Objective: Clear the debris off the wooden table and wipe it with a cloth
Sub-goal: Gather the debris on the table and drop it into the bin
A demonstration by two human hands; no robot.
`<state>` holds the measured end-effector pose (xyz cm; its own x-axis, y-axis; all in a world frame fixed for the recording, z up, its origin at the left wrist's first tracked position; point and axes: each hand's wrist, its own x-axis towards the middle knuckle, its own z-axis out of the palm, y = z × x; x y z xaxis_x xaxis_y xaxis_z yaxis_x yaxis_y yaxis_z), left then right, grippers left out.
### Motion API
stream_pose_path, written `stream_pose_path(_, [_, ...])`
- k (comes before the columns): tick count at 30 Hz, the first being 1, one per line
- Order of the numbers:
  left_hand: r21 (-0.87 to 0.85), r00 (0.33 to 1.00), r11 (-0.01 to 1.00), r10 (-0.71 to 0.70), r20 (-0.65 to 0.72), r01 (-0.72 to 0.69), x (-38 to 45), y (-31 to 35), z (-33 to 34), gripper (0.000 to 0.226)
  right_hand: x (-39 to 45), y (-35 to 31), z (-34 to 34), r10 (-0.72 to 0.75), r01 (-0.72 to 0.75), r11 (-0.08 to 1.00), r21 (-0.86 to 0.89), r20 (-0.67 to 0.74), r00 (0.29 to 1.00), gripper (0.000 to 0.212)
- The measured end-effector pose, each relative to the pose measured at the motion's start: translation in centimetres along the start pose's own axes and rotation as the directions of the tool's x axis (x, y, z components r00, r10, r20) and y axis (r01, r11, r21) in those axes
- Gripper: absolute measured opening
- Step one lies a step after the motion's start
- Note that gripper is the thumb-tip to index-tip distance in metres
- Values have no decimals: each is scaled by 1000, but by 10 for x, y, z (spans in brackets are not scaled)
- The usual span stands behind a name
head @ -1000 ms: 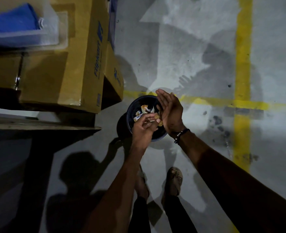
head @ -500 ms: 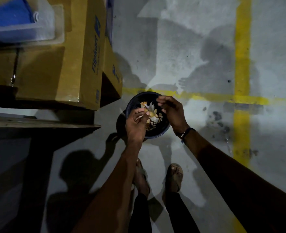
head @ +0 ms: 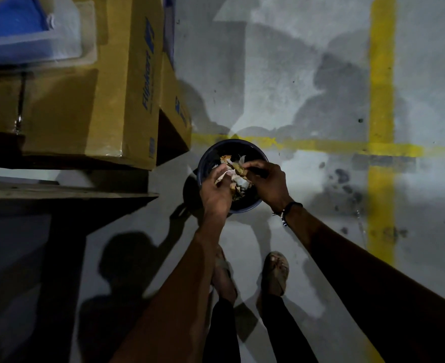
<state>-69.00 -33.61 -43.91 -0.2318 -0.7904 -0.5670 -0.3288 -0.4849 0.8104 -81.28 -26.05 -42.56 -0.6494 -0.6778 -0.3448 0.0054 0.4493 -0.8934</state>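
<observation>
A dark round bin (head: 216, 153) stands on the concrete floor in front of my feet. Both hands hover over its mouth. My left hand (head: 214, 191) is curled around crumpled paper scraps (head: 222, 176). My right hand (head: 267, 183), with a dark bracelet at the wrist, pinches a brownish scrap (head: 238, 167) between thumb and fingers. More paper and brown debris (head: 239, 189) lies inside the bin, partly hidden by my hands. The corner of the wooden table (head: 85, 195) shows dark at the left. No cloth is in sight.
Two yellow cardboard boxes (head: 127, 82) are stacked at the upper left, touching the bin's far side. A clear plastic tub (head: 33, 45) with something blue sits on them. Yellow floor lines (head: 381, 100) cross at the right. My sandalled feet (head: 275, 273) stand below the bin.
My right hand has turned from an open, upright palm to fingers pinched on a scrap over the bin. My left hand has stayed over the bin, holding scraps. The view has shifted slightly.
</observation>
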Motion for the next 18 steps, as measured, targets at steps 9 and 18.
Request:
stream_pose_path(9, [-45, 997, 997, 62, -38, -63, -11, 14, -11, 34, -6, -11, -15, 66, -67, 996, -60, -10, 998, 36])
stream_pose_path(18, [-156, 994, 982, 93, -63, -102, -105, 107, -41, 18, -70, -119, -34, -54, 47, 994, 94, 71, 996, 12])
